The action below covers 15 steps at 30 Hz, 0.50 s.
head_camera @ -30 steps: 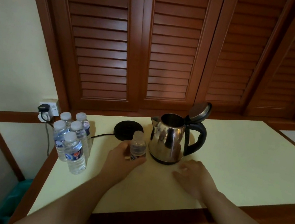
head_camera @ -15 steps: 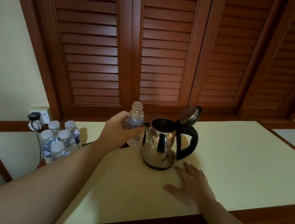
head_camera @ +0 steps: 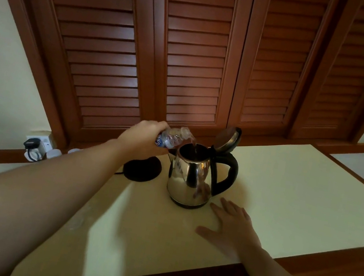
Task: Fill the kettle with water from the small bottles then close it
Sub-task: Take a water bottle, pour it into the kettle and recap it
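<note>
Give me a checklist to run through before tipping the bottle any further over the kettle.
1. Lid swung up, clear of the kettle mouth: ok.
2. Bottle neck over the opening, a thin stream falling inside: ok.
3. Left hand wrapped firmly round the bottle's base: ok.
4. Right hand steadying the kettle: not ok; it lies flat on the table beside it, not touching.
5. Kettle off its black base, which sits to one side: ok.
6. Water level inside the kettle: cannot tell; the interior is dark.
</note>
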Available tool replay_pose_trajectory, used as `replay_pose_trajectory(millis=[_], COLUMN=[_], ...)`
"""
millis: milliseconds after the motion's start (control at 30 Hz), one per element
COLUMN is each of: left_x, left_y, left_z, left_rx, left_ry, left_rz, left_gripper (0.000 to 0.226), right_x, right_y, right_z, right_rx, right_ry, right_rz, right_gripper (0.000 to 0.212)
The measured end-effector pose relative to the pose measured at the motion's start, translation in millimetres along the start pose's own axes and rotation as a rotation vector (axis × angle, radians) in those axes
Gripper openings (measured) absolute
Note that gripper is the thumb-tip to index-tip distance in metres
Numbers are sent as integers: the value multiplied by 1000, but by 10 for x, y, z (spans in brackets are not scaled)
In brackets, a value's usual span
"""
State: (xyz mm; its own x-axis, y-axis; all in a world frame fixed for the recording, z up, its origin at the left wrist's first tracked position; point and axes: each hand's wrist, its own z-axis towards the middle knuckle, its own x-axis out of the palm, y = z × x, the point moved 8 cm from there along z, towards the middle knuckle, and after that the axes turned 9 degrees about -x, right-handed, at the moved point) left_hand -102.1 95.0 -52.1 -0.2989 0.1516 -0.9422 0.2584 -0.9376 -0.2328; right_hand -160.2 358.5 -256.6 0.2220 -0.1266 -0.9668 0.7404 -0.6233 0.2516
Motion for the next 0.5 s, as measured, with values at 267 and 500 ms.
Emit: replay_pose_trajectory(millis=[267, 500], left_x=[-146, -239], left_y=[1, -38], left_z=[84, 105], left_rx=[65, 101], left_ry=[-36, -36], left_rz=[266, 307], left_gripper=[52, 51], right_x=[-29, -19], right_y=[16, 8], right_z=[-17, -3], right_rx=[0, 8], right_ry=[-13, -17], right_rz=[4, 13], right_gripper=[103, 105])
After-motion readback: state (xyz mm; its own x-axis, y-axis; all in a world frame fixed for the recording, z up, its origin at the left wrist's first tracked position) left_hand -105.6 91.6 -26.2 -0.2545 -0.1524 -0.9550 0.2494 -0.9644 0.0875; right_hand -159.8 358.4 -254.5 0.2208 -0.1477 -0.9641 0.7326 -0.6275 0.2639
